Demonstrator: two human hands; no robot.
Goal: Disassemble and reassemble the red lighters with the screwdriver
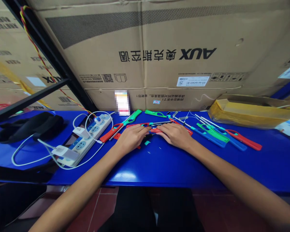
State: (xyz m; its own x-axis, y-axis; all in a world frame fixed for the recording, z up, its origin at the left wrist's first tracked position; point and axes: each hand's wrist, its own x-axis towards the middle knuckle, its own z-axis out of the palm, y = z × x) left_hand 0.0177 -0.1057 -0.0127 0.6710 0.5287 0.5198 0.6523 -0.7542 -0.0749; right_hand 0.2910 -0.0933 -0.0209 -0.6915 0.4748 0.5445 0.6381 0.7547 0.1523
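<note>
The left hand [134, 134] and right hand [176, 133] appeared to grasp the slim red plastic piece [156, 130] lying lengthwise left to right between them, equally near both, over the glossy blue tabletop [183, 167].

Single view, head-worn; scene is taken from above the legs [130, 209], faced forward and pitched down; forearms [87, 180] are run in from the bottom, close to lens; left hand [132, 137] and right hand [175, 133] are framed near centre, farther out; blue tabletop [183, 164] is seen from above; printed cardboard [159, 72] is faced behind it.
</note>
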